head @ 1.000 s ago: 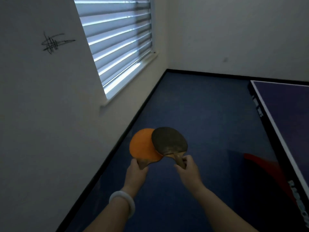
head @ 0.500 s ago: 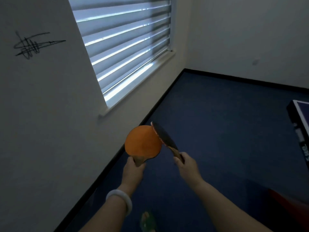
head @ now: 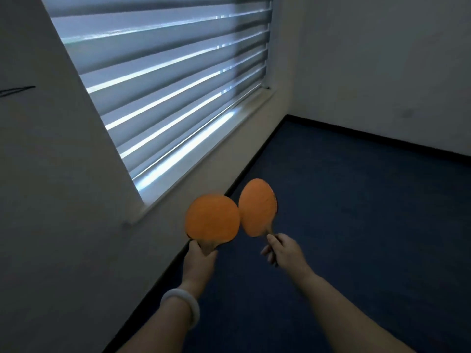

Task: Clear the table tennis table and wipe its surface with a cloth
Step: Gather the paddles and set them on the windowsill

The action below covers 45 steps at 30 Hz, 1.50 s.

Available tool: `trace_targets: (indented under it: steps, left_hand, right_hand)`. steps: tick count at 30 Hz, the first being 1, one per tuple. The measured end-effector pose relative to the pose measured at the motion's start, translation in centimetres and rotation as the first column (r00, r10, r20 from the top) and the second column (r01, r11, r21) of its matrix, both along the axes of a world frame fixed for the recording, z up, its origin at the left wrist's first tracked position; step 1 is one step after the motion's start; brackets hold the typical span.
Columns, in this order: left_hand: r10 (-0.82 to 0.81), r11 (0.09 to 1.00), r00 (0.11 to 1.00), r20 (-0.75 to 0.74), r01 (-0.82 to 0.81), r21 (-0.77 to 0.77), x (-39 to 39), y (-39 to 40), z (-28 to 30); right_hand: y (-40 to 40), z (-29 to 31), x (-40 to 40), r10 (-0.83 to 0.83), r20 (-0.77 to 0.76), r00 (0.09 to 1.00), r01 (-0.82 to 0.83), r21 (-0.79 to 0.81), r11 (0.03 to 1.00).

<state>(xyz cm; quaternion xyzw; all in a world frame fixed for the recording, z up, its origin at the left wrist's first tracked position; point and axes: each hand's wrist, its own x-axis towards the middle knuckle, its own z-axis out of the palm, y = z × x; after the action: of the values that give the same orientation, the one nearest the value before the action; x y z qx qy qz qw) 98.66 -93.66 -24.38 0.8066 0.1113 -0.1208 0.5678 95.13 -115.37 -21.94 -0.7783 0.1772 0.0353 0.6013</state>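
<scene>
- Orange rubber faces both paddles: the left hand (head: 201, 254) grips the round orange table tennis paddle on the left (head: 212, 218) with its fingers curled round the short wooden handle, blade up and face toward the camera.
- Right hand (head: 285, 249) pinches the handle of the second orange paddle (head: 258, 207), thumb and fingers closed on it; this blade tilts up and a little to the right.
- Blade edges sit just beside each other, possibly touching; I cannot tell which.
- Both paddles are held out over the dark blue floor (head: 356, 225), near the white wall with the slatted window blind (head: 165, 85) and its pale sill (head: 204, 174) on the left.
- Neither the table tennis table nor a cloth is in view, so wiping looks not yet begun.
- My guess is the paddles were carried off the table, one per hand, to be set down somewhere, perhaps on the sill.
- White bangle (head: 183, 305) circles the left wrist.
</scene>
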Motion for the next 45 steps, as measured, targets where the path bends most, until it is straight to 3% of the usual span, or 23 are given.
trace_targets:
  steps: [5,11,20,25,31,35,40,45]
  left_hand:
    - [0.135,0.990,0.991,0.019,-0.134,-0.040,7.1,-2.7,-1.0]
    - [0.306,0.952,0.952,0.003,-0.306,-0.002,14.0,-6.1,-1.6]
    - [0.517,0.856,0.854,-0.051,-0.518,0.001,20.9,-6.0,-2.8]
    - [0.556,0.831,0.831,-0.027,-0.556,0.001,26.2,-3.8,-4.2]
    - [0.547,0.836,0.832,-0.096,-0.548,0.010,31.2,0.0,-7.0]
    - [0.600,0.798,0.786,-0.149,-0.601,0.044,32.5,2.0,-8.3]
    - [0.630,0.769,0.741,-0.234,-0.638,0.050,34.2,4.2,-10.1]
    - [0.671,0.721,0.688,-0.277,-0.692,0.029,35.5,5.4,-11.1]
  right_hand:
    - [-3.3,-1.4,9.3,0.092,-0.002,0.996,-0.092,0.010,0.996]
    - [-6.9,-2.1,21.3,0.314,-0.047,0.948,-0.313,0.024,0.949]
    - [-5.6,-3.2,33.6,0.512,-0.121,0.851,-0.515,0.007,0.857]
    - [-2.7,-4.0,39.4,0.517,-0.161,0.840,-0.521,0.021,0.853]
    - [-0.2,-4.8,46.0,0.497,-0.220,0.840,-0.495,0.067,0.866]
    - [2.3,-5.9,48.8,0.513,-0.248,0.822,-0.489,0.154,0.858]
    - [5.2,-7.9,51.4,0.613,-0.310,0.727,-0.591,0.170,0.788]
    - [8.0,-10.3,53.2,0.663,-0.359,0.657,-0.589,0.305,0.748]
